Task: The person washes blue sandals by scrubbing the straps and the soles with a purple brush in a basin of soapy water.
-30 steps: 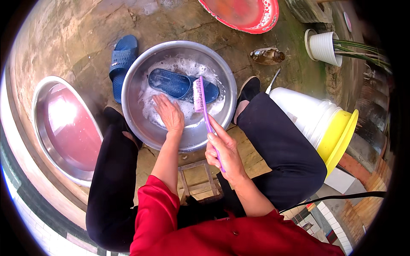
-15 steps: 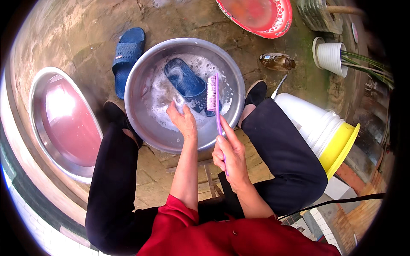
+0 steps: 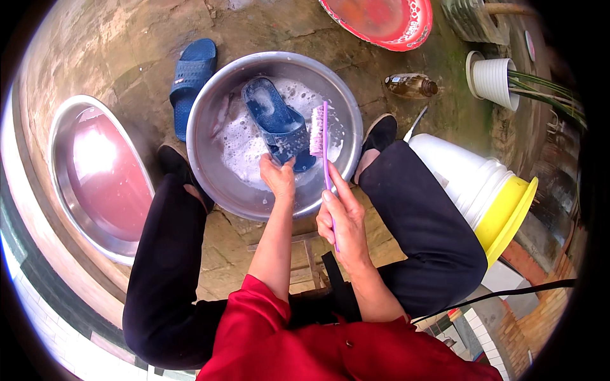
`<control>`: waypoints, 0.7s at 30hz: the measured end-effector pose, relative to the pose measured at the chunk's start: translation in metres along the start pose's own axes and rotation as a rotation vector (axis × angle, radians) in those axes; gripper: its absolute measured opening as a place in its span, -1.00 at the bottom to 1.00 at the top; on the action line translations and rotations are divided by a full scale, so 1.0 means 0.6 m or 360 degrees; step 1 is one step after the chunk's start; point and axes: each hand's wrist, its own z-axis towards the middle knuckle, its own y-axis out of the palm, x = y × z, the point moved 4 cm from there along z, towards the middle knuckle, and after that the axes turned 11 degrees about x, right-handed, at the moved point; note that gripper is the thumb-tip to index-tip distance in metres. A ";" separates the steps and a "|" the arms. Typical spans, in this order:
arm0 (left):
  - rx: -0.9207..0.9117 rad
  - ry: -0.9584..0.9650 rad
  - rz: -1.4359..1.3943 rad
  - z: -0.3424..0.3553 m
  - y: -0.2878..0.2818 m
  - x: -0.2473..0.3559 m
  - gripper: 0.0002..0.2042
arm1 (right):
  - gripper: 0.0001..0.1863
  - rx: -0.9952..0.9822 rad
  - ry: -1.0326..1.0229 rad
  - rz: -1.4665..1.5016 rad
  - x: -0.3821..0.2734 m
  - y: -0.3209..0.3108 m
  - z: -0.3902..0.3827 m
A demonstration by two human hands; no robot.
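A blue slipper (image 3: pixel 284 139) lies tilted in the wide metal basin (image 3: pixel 202 146), amid foamy, soapy water (image 3: pixel 238 143). My left hand (image 3: pixel 278 178) grips the slipper's near end, the thumb to the right and some fingers hidden beneath it. In my right hand (image 3: pixel 344 222) is a purple scrubbing brush (image 3: pixel 325 149), held upright by its handle. Suds cling to its pale bristles, which face left, close beside the slipper. Outside the basin, at its upper left, a second blue slipper (image 3: pixel 194 75) rests on the wet stone ground.
Left of my leg stands a metal basin of pinkish water (image 3: pixel 105 178). A red basin (image 3: pixel 387 25), a brown bottle (image 3: pixel 412 86) and a white plant pot (image 3: pixel 495 82) are at the far right. White buckets with a yellow one (image 3: pixel 502 216) lie beside my right knee.
My left hand has moved from over the foam to the slipper's near end and taken hold of it. The slipper has turned to a steeper angle. The brush stays nearly in place.
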 end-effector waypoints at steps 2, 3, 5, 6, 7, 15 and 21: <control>0.0141 0.0180 0.0000 0.037 -0.035 -0.032 -0.62 | -0.43 0.0000 0.0006 0.0002 0.002 0.002 0.000; 0.0193 0.0218 0.0052 0.048 -0.043 -0.036 -0.64 | -0.43 0.0005 0.0009 -0.0004 0.003 0.001 0.001; 0.0144 0.0172 0.0130 0.044 -0.028 -0.037 -0.65 | -0.43 0.0000 0.0016 -0.0020 0.000 0.002 -0.001; 0.0129 0.0152 0.0161 0.041 -0.020 -0.031 -0.66 | -0.43 -0.0009 0.0016 -0.0013 0.000 0.003 -0.001; 0.0151 0.0291 0.0200 0.029 -0.012 -0.019 -0.67 | -0.43 -0.0018 0.0016 -0.0007 0.001 0.004 -0.001; 0.0029 0.0138 0.0046 0.035 -0.023 -0.001 -0.66 | -0.43 0.0026 0.0027 0.0013 0.007 0.001 0.008; 0.0144 0.0192 0.0056 0.025 -0.015 -0.006 -0.67 | -0.43 0.0042 0.0042 -0.0006 0.005 0.006 0.002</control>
